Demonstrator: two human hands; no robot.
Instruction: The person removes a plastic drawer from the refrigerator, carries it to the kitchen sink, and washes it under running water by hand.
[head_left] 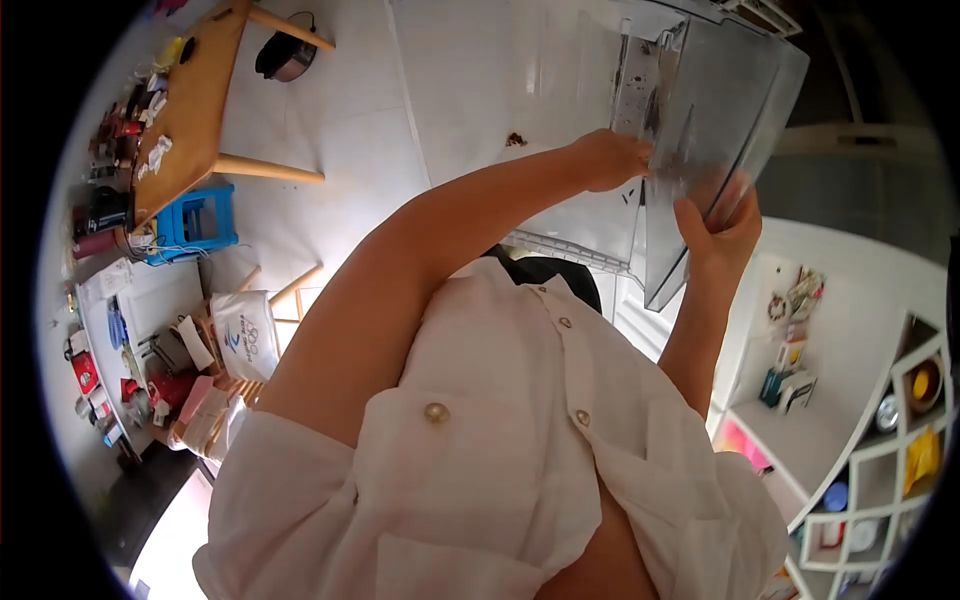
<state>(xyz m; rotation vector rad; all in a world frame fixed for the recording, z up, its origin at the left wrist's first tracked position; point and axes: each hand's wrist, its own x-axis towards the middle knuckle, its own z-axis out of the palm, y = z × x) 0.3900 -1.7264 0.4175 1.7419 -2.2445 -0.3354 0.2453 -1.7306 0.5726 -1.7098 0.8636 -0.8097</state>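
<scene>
A large clear plastic drawer is tilted at the upper right. My right hand grips its lower edge, the thumb on the near side and the fingers partly seen through the plastic. At the drawer's left side is my left hand, its fingers curled together and their tips partly hidden; what they hold, if anything, does not show. Small dark specks lie on the pale surface beside the drawer, close to my left hand. A small dark clump rests on the floor.
A wooden table with clutter stands at the upper left, near a blue stool and a dark pot. A ribbed clear edge runs below my left forearm. White shelves with various items are at the lower right.
</scene>
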